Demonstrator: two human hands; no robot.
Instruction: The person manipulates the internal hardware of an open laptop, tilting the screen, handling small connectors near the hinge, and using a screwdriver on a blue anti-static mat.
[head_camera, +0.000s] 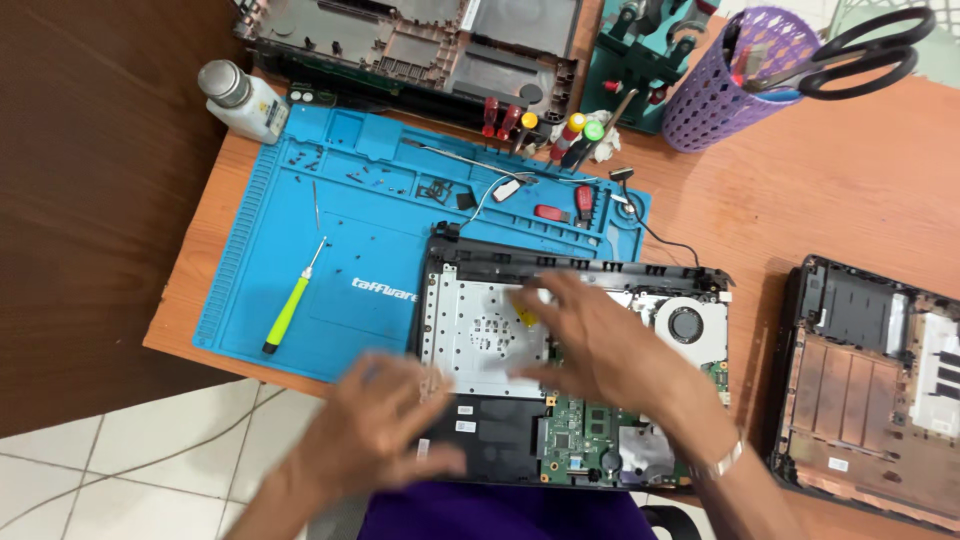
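An opened laptop lies on the desk with its silver inner plate, green circuit board and round fan bared. My right hand hovers over the middle of the plate, fingers spread and blurred. A small yellow thing shows by its fingertips; whether the hand holds it I cannot tell. My left hand, also blurred, lies over the laptop's front left corner with fingers apart and nothing seen in it.
A blue work mat holds a green-handled screwdriver, loose screws and small parts. Around it are a white bottle, several screwdrivers, a purple mesh cup with scissors, another laptop shell at right and one at the back.
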